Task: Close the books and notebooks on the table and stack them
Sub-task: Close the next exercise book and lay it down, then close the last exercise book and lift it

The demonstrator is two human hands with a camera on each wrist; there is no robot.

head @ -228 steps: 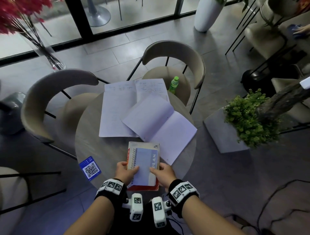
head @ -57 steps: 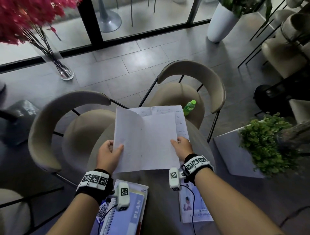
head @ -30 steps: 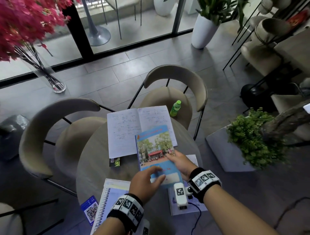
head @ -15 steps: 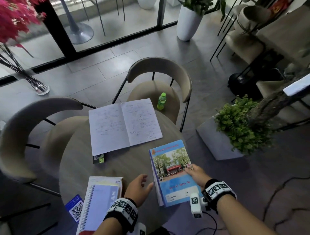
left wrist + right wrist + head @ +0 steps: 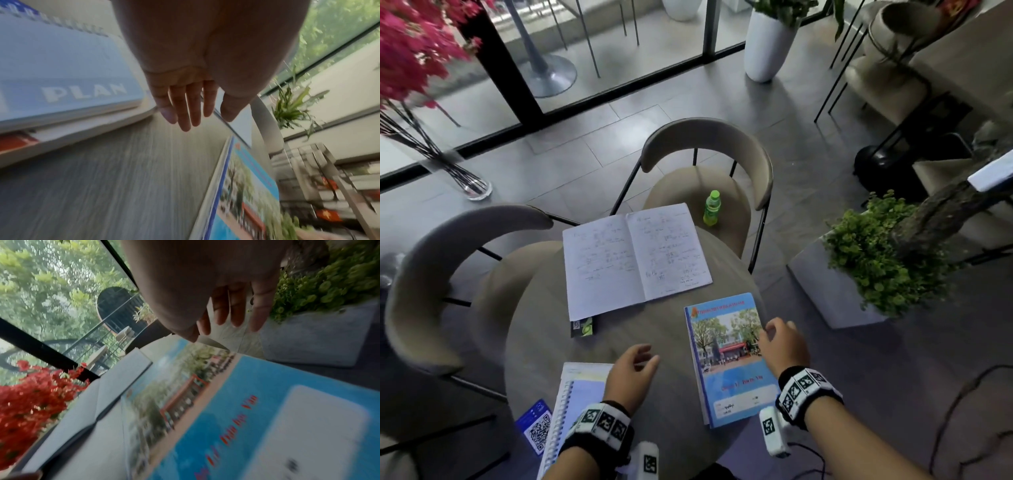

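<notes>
An open notebook [image 5: 635,258] with handwritten pages lies at the far side of the round table [image 5: 654,329]. A closed blue notebook [image 5: 729,359] with a photo cover lies flat at the table's right, overhanging the near edge. At the near left a closed spiral notebook [image 5: 577,404] marked PLAN [image 5: 72,81] rests on a red-edged book. My left hand [image 5: 635,368] hovers over the bare table between the two closed notebooks, fingers straight [image 5: 191,104], holding nothing. My right hand [image 5: 782,339] hovers at the blue notebook's [image 5: 246,410] right edge, fingers loose [image 5: 232,309], gripping nothing.
A green bottle [image 5: 712,209] stands on the far chair's seat. A blue QR card [image 5: 536,425] and a small dark packet [image 5: 582,327] lie on the table. Two chairs ring the table; a planter [image 5: 876,260] stands at the right, and red flowers [image 5: 414,51] at the far left.
The blue notebook, closed and held by both hands a second ago, now lies on the table's right. Both hands have come off it; the right one slid forward along its edge.
</notes>
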